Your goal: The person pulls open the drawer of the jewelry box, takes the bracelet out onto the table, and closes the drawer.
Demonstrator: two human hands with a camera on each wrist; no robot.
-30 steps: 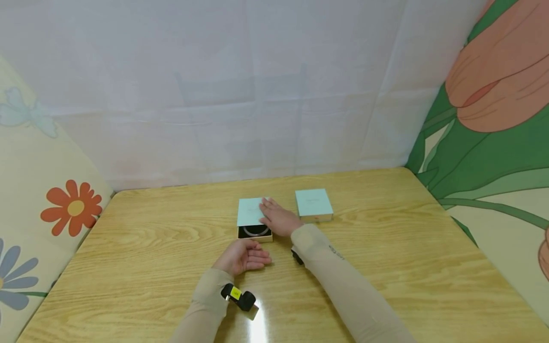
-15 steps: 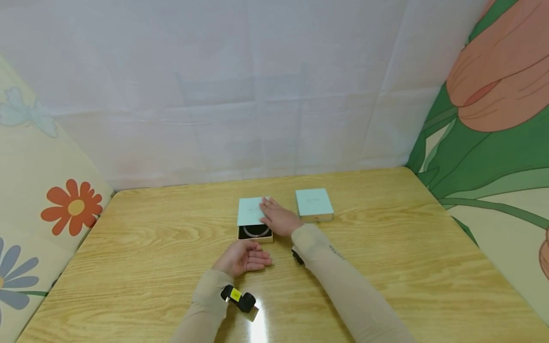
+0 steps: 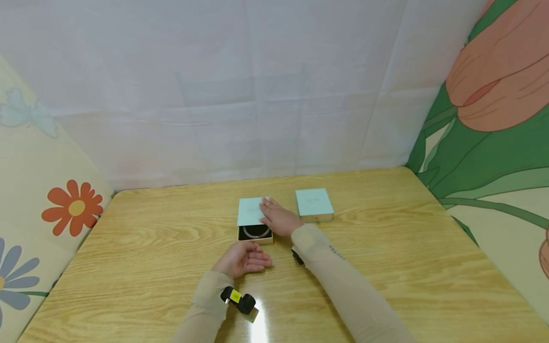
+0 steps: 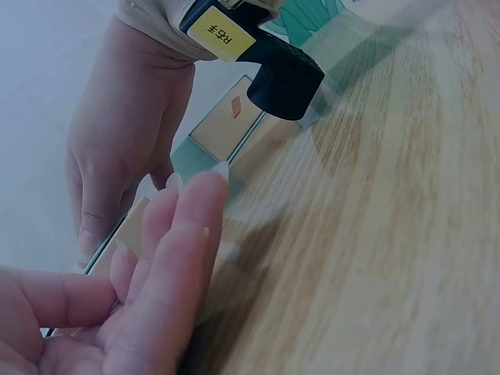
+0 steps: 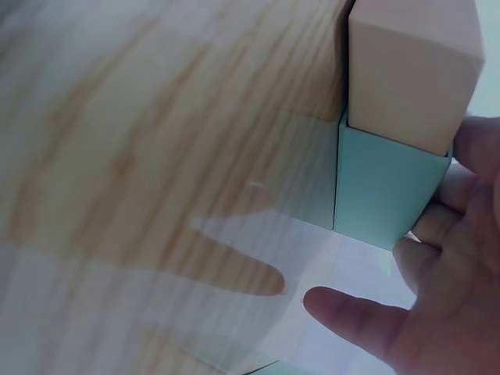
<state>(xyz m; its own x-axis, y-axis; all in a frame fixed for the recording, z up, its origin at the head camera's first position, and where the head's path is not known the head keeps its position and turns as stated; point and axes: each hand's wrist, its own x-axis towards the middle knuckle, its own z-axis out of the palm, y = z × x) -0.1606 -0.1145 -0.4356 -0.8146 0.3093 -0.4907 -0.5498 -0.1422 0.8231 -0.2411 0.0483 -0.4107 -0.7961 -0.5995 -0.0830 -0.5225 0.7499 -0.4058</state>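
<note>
A jewellery box stands on the table, its pale blue sleeve point(image 3: 249, 212) at the back and its black-lined drawer point(image 3: 241, 234) partly out toward me. A bangle point(image 3: 256, 236) lies in the drawer. My left hand point(image 3: 244, 259) is at the drawer's front, thumb and forefinger close together there, the other fingers reaching right. The left wrist view partly hides that contact behind the fingers. My right hand point(image 3: 280, 219) rests across the right part of the sleeve, fingers nearly straight. In the right wrist view, one finger point(image 5: 355, 316) points down past the sleeve's far end.
A second pale blue box point(image 3: 314, 204) with a beige side stands to the right, just beyond my right hand. The wood-grain table point(image 3: 163, 247) reaches back to a white cloth point(image 3: 274, 119). Floral panels point(image 3: 493, 143) flank both sides.
The drawer has slid slightly farther out toward me, and my left hand has moved down a little with it. The right hand, the sleeve and the second box have stayed put.
</note>
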